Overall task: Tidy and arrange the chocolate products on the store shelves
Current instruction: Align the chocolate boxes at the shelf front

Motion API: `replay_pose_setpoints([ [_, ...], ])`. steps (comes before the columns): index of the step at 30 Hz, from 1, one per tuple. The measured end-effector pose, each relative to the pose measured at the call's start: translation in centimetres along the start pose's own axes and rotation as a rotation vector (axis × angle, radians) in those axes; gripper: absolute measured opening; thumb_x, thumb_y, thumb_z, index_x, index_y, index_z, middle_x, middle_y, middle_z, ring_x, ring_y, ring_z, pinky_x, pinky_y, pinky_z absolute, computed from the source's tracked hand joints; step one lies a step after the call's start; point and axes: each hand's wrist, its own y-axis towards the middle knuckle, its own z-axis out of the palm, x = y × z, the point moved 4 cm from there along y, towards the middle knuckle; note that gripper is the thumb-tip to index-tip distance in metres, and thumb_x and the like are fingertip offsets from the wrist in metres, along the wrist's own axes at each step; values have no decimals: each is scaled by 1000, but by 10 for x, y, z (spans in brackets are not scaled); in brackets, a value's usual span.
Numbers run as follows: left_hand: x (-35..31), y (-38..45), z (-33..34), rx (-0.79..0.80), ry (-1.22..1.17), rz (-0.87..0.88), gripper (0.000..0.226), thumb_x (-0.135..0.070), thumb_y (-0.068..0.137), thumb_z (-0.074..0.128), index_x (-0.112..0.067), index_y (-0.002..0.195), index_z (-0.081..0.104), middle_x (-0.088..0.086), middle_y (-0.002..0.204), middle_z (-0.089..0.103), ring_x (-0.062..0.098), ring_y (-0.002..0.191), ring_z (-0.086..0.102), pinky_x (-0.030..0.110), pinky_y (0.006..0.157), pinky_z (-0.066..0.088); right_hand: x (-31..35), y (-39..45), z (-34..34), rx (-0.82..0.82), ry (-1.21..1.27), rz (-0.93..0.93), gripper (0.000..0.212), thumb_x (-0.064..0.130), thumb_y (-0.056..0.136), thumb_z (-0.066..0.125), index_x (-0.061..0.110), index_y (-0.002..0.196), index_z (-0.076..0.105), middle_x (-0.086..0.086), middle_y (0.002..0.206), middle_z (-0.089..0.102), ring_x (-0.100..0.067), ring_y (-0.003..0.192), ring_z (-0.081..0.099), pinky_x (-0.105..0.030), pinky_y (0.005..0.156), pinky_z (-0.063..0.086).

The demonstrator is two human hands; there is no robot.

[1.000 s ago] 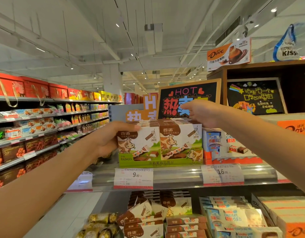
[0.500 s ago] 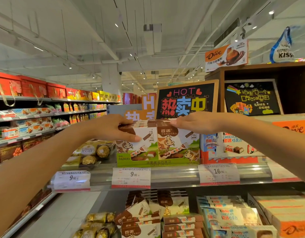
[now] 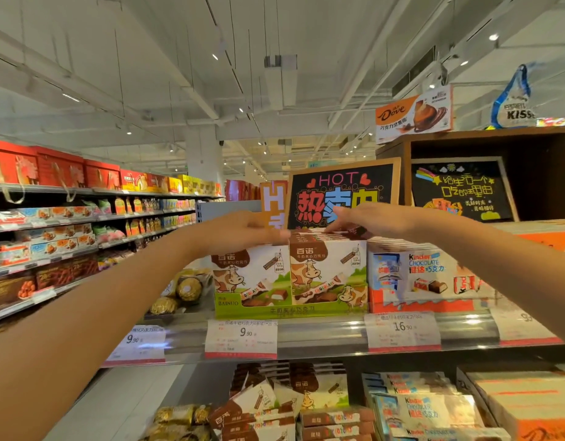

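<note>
Cow boxes [image 3: 327, 275] stand in two rows in a green tray [image 3: 290, 310] on the upper shelf [image 3: 322, 335]. The left hand [image 3: 240, 232] lies flat, fingers straight, on the left row's tops; the right hand [image 3: 370, 221] rests on the right row's tops, fingertips bent down onto the packs, whether pinching one I cannot tell. Both rows lie directly under the palms and run back from the shelf edge, so squaring them looks like a push backward. Kinder boxes [image 3: 424, 278] touch the tray's right side; gold balls [image 3: 187, 289] sit left. A HOT sign [image 3: 341, 194] stands behind.
</note>
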Motion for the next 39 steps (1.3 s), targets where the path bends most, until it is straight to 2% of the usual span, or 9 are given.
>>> replay_pose_setpoints([
  [3,-1,18,-5,-56,-49,-122,37,-45,98,35,-21,92,63,-6,90,58,4,77,52,23,67,36,-11,13,-11,-44,4,16,22,17,98,47,9,107,65,-13,118,61,-30,115,55,-38,99,46],
  [6,1,32,-2,-24,-37,-156,22,-28,96,48,-18,82,63,-2,78,63,9,69,60,24,61,43,-20,23,-12,-24,37,45,21,19,95,51,7,97,69,-8,109,66,-23,105,61,-36,96,50],
  [10,-4,42,5,-1,-114,-169,21,-26,92,56,-11,99,68,7,93,70,22,86,66,36,87,51,-17,33,-11,-13,55,45,21,24,93,55,8,93,69,-7,104,69,-18,95,65,-30,87,53],
  [19,2,57,3,-177,-402,-109,18,-21,94,52,-8,99,64,4,96,63,14,85,58,30,79,44,12,44,-2,-30,-414,-148,31,24,99,42,3,101,64,-9,107,59,-22,99,54,-27,87,40],
  [22,10,61,1,-241,-546,-144,33,-31,99,40,-10,87,62,6,88,65,18,79,58,35,81,36,16,41,-11,-225,-330,-212,29,14,99,37,-5,102,59,-8,97,53,-18,89,51,-18,78,38],
  [25,12,60,0,-251,-608,-157,44,-39,100,33,-10,83,60,4,79,66,18,73,60,34,77,35,14,38,-34,-436,-74,-200,32,18,101,34,-3,106,57,-11,92,53,-21,83,49,-30,74,41],
  [29,6,58,-1,-198,-714,-70,44,-45,97,38,-9,88,62,8,83,68,22,75,63,35,79,45,14,37,-40,-435,-44,-169,31,21,102,32,7,120,54,-5,107,55,-18,96,49,-29,80,36],
  [34,2,54,2,-152,-507,82,14,-18,83,67,-15,97,67,4,97,70,20,91,66,30,80,53,20,34,-41,-432,27,-202,34,24,101,38,-1,112,58,-22,110,62,-38,101,55,-40,80,44],
  [39,2,50,2,-143,-391,56,12,-15,81,71,-10,91,71,8,98,70,22,93,66,35,84,53,22,25,-40,-290,-169,-278,19,19,93,55,13,109,62,-3,103,65,-15,90,61,-26,73,52],
])
